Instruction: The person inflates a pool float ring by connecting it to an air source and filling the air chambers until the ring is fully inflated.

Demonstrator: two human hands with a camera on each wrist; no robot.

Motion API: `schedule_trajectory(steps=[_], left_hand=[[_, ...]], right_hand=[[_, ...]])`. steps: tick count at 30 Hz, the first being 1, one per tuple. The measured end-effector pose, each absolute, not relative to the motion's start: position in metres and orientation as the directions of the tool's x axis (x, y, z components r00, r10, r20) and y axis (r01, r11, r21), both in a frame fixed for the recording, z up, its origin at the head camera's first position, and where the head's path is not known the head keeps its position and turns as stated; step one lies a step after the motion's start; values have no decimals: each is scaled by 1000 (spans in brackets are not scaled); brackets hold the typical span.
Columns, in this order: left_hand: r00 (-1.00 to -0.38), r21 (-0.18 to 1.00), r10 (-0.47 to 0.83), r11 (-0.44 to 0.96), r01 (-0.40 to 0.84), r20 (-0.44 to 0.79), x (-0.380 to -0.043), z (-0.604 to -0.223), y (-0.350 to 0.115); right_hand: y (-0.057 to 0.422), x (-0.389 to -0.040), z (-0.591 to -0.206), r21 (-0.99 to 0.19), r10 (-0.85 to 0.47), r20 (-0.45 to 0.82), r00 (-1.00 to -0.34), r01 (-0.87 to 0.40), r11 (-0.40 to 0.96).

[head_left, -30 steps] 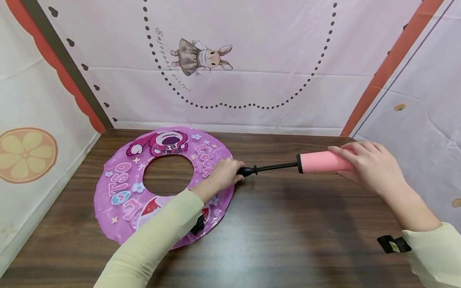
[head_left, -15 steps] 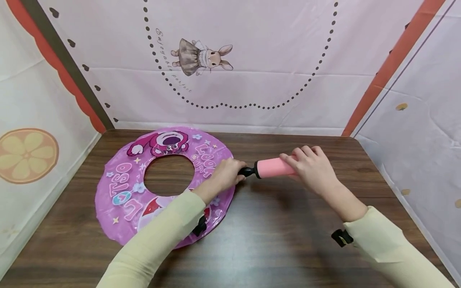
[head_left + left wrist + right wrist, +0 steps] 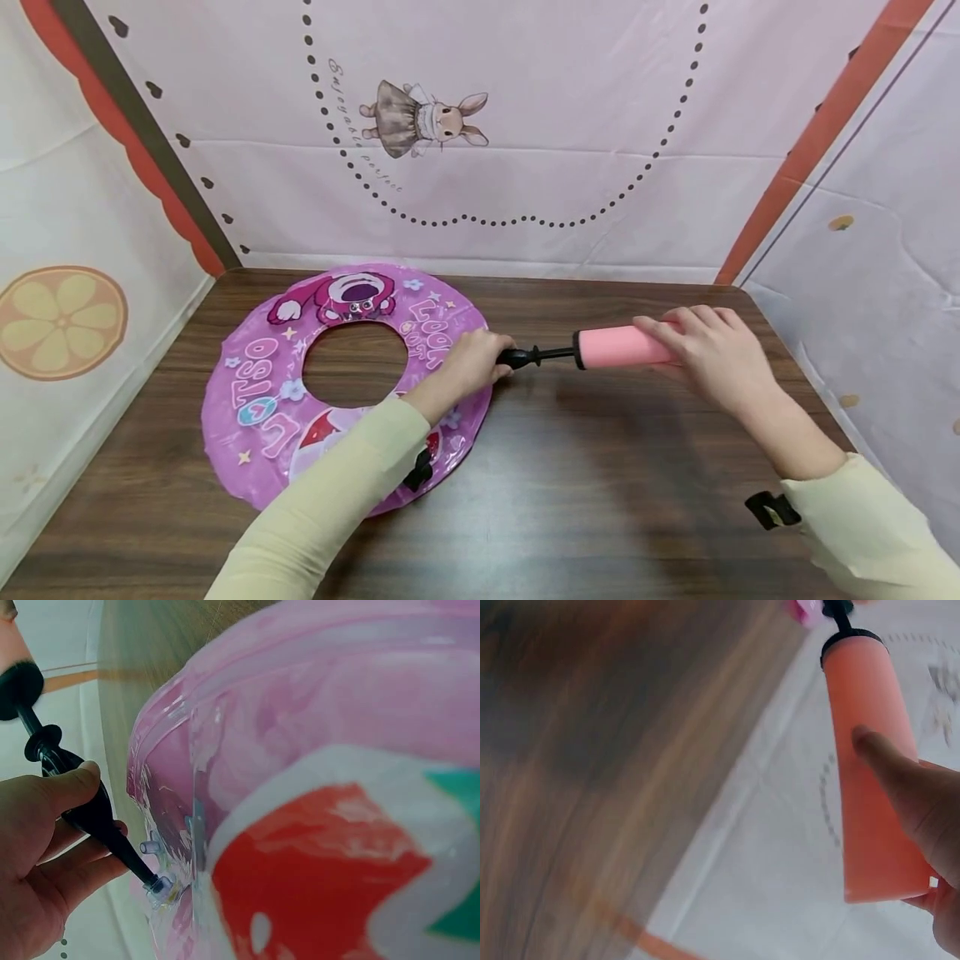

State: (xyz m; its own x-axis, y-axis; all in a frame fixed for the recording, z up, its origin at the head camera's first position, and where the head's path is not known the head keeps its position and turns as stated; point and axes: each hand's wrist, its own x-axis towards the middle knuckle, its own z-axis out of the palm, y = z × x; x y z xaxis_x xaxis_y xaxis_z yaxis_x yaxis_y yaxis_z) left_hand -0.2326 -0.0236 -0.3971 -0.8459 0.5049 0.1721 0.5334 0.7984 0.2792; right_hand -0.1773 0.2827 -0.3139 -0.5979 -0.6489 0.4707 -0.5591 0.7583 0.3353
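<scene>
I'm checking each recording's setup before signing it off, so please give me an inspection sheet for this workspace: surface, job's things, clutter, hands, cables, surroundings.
Surface: dark wood-grain tabletop, with a glossy reflection.
Job's things: purple swim ring, wrinkled, lying on the tabletop; hand pump with pink barrel, black rod partly exposed, and black handle whose tip meets the clear valve; how firmly it is seated cannot be told.
Clutter: nothing seen.
Hands: left hand holds the black handle; right hand grips the pink barrel.
Cables: nothing seen.
Surroundings: printed sheets behind and at both sides, showing a rabbit and an orange slice.
</scene>
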Motion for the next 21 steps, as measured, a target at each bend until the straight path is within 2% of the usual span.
schedule_trajectory(steps=[8, 12, 16, 21], left_hand=[[-858, 290, 487, 807, 514, 164, -231, -398, -26], [-853, 287, 493, 804, 521, 169, -232, -399, -27], [-836, 241, 515, 801, 548, 187, -233, -399, -26], [-820, 219, 532, 792, 569, 210, -233, -399, -22]], right_hand=[[318, -165, -292, 304, -594, 459, -661, -511, 804], [297, -171, -306, 333, -625, 459, -632, -530, 780], [264, -181, -327, 363, -662, 480, -575, -557, 747], [238, -187, -340, 381, -662, 508, -550, -546, 746]])
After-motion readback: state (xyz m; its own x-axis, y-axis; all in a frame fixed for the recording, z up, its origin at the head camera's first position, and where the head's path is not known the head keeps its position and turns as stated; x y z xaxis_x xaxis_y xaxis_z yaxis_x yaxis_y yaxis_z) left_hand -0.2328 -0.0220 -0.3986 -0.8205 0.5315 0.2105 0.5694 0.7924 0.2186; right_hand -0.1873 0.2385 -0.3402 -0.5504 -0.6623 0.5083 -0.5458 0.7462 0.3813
